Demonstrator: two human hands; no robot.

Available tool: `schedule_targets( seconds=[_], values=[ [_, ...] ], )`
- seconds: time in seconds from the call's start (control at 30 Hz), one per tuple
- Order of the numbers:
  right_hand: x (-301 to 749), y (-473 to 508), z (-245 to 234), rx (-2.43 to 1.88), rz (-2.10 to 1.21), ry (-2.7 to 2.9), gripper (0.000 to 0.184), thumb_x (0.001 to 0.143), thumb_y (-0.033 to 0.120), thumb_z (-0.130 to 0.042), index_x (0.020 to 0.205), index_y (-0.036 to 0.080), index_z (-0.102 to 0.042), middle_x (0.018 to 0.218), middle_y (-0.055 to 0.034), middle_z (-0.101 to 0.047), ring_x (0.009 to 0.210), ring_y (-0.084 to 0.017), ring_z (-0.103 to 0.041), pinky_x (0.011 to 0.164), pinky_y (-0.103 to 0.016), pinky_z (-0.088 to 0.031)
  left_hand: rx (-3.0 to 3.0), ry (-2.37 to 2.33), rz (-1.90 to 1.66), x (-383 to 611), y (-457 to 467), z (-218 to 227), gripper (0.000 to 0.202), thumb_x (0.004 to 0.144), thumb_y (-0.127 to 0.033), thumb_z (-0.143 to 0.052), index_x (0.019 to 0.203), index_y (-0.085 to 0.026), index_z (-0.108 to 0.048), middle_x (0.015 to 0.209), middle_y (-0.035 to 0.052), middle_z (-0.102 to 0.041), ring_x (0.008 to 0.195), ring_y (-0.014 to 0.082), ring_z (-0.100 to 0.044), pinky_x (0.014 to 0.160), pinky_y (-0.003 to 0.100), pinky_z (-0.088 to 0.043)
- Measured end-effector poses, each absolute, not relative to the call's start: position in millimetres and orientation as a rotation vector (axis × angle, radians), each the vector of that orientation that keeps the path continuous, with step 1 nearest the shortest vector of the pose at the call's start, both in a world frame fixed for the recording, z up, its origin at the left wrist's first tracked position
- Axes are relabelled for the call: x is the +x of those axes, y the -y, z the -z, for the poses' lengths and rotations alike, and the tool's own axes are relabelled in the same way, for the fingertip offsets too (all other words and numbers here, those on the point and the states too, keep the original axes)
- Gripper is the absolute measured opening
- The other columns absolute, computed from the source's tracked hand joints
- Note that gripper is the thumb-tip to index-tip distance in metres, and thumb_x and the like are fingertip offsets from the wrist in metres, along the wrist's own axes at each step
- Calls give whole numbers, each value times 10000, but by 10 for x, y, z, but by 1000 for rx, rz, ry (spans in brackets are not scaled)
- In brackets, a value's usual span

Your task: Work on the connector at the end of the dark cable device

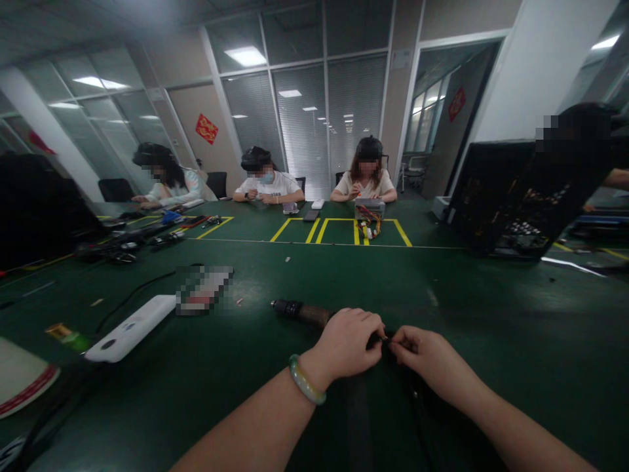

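Observation:
A dark electric screwdriver [310, 313] lies on the green table with its chuck pointing left. My left hand [344, 344], a jade-like bangle on its wrist, is closed around the tool's rear part and hides it. Thumb and forefinger of my right hand [423, 357] are pinched together right beside the left fingertips, at the tool's tail end. Whatever small dark thing sits between the two hands is too small to make out. Below the right hand a dark cord [415, 396] runs toward me over the table.
To the left lie a white power strip [135, 328], a blurred-out flat object [204, 290], a green roll [69, 336] and a paper cup [22, 377]. A black computer case [496, 196] stands at right. Across the table, several people work near a power supply [369, 210] and loose cables [113, 249].

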State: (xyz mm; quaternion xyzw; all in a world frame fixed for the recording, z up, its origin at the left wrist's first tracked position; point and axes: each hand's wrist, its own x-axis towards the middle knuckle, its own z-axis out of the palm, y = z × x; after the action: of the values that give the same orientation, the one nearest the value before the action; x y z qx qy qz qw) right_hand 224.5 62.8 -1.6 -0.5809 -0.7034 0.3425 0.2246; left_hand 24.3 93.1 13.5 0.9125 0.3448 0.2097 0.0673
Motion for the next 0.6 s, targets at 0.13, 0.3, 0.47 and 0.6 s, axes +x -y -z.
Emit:
schedule_targets(
  seconds=[0.13, 0.3, 0.47, 0.6],
  values=[
    [2247, -624, 4, -1589, -964, 1940, 163, 878, 323, -539, 818, 217, -648, 721, 19, -690, 625, -153, -612, 530, -220, -374, 2746, -1049, -624, 249, -938, -125, 129, 827, -252, -636, 930, -211, -569, 977, 3, -639, 963, 197, -579, 884, 347, -416],
    [2229, -625, -28, -1612, -950, 1955, 169, 876, 325, -538, 815, 213, -649, 716, 14, -689, 630, -156, -617, 535, -224, -377, 2748, -1031, -621, 248, -937, -129, 118, 823, -192, -613, 932, -207, -570, 970, 11, -641, 958, 205, -583, 867, 351, -419],
    [2227, -621, -40, -1617, -956, 1952, 174, 878, 322, -529, 823, 212, -652, 728, 11, -691, 640, -157, -621, 536, -225, -380, 2733, -1020, -652, 242, -922, -151, 122, 823, -216, -622, 933, -204, -572, 974, 16, -641, 953, 210, -584, 868, 356, -422],
    [2233, -622, -17, -1605, -955, 1947, 176, 880, 328, -529, 827, 212, -651, 731, 12, -691, 636, -155, -616, 537, -225, -378, 2741, -1030, -637, 244, -927, -146, 113, 840, -254, -628, 925, -208, -570, 970, 2, -641, 959, 197, -581, 877, 347, -419]
  ],
)
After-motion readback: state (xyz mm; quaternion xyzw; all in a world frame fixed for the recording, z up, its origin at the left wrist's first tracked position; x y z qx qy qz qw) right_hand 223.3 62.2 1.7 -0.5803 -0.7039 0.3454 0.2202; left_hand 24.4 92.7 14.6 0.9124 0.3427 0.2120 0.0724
